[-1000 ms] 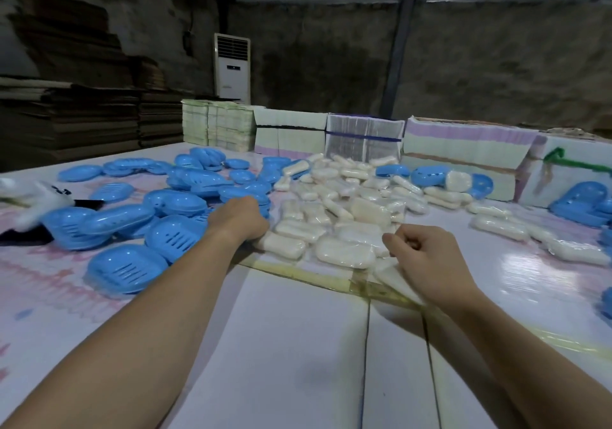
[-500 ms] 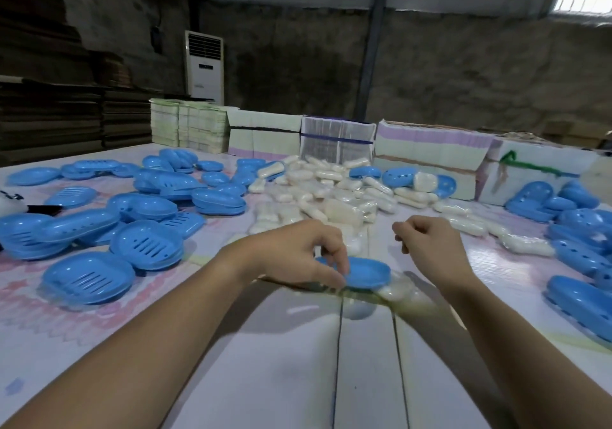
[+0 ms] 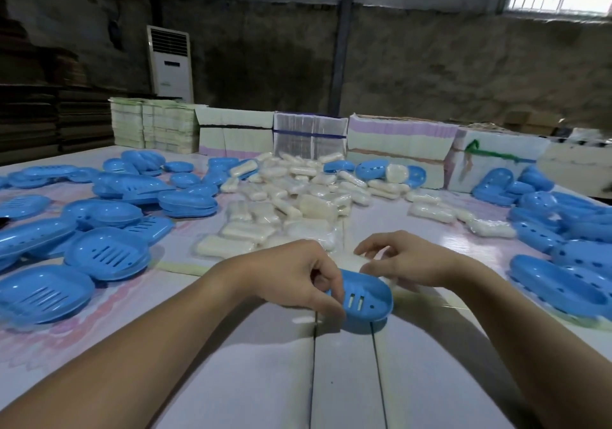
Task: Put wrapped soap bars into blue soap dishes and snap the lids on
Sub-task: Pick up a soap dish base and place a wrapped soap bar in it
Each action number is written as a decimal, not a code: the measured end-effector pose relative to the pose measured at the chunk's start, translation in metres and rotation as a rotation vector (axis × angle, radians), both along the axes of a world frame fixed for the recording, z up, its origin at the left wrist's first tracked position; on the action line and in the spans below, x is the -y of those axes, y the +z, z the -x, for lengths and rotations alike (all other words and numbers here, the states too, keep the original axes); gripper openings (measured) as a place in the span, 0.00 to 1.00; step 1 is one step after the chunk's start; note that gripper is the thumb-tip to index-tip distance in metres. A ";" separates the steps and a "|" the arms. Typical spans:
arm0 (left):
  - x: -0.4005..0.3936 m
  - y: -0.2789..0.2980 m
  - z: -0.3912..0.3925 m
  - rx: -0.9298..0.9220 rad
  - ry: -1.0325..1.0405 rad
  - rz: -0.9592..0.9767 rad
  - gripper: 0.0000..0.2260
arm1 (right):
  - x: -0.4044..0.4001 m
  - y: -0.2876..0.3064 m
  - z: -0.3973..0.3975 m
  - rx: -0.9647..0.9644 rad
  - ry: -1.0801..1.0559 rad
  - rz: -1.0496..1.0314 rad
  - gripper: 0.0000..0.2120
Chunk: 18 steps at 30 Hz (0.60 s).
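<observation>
My left hand (image 3: pixel 294 274) grips a blue slotted soap dish (image 3: pixel 364 302) by its left end, holding it tilted just above the white table (image 3: pixel 347 379). My right hand (image 3: pixel 404 263) pinches a wrapped white soap bar (image 3: pixel 351 261) at the dish's far rim; the hands hide most of the bar. A pile of wrapped soap bars (image 3: pixel 298 196) lies behind the hands in the middle of the table.
Loose blue dishes and lids (image 3: pixel 106 203) cover the table's left side, with more blue dishes (image 3: pixel 563 230) on the right. Stacked cartons and bundles (image 3: pixel 311 137) line the far edge. A standing air conditioner (image 3: pixel 170 64) is against the back wall.
My left hand took a blue dish from the left pile and brought it to the front centre. My right hand, with the soap bar, moved left to the dish's rim.
</observation>
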<state>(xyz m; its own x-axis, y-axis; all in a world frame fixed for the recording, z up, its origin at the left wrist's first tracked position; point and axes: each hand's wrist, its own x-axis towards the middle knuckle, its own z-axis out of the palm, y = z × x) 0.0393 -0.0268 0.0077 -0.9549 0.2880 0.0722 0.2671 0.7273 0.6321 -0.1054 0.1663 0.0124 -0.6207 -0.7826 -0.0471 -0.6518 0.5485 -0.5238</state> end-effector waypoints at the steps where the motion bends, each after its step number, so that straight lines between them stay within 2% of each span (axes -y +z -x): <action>1: -0.002 -0.003 0.002 -0.021 0.001 -0.010 0.06 | -0.003 -0.003 0.002 -0.007 -0.003 0.027 0.11; 5: -0.011 -0.013 0.011 -0.128 0.036 -0.034 0.05 | -0.007 -0.005 0.008 -0.077 -0.030 0.025 0.11; 10: -0.016 -0.024 0.015 -0.167 0.016 -0.155 0.05 | -0.023 0.001 0.016 -0.096 -0.073 0.028 0.15; 14: -0.019 -0.029 0.019 -0.189 0.060 -0.198 0.07 | -0.034 0.000 0.028 -0.118 -0.208 0.038 0.14; 16: -0.023 -0.028 0.024 -0.194 0.089 -0.197 0.05 | -0.036 -0.001 0.030 -0.108 -0.267 -0.007 0.18; 18: -0.027 -0.023 0.033 -0.208 0.128 -0.095 0.05 | -0.036 -0.003 0.031 -0.141 -0.308 -0.036 0.25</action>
